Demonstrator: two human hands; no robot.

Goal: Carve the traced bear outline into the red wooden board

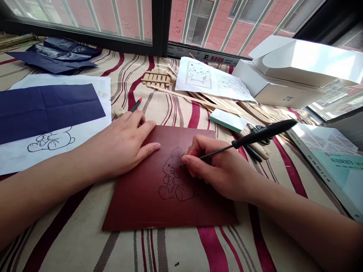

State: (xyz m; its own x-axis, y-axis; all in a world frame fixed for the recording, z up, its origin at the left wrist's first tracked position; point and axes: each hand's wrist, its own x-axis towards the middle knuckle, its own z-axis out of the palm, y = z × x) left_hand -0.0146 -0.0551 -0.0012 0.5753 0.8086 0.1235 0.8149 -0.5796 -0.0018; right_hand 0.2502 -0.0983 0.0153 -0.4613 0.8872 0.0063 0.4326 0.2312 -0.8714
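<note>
A dark red board (136, 196) lies on the striped cloth. It bears a black outline drawing of a bunny with a carrot (170, 181). My right hand (215, 166) rests on the board's right side, fingers pinched round a slim metal tool with a black handle (255, 135). The tool's thin tip meets the board at the bunny's face; the handle slants up to the right. My left hand (129, 141) lies flat over the board's upper left edge, fingers stretched out and holding nothing. A dark pen with a red tip (136, 104) lies just beyond its fingers.
On the left, dark blue sheets (48, 107) cover part of a white paper with a bunny drawing (53, 139). Wooden sticks (195, 99), a printed sheet (210, 77) and a white box (283, 83) stand near the window. A book (331, 162) lies at right.
</note>
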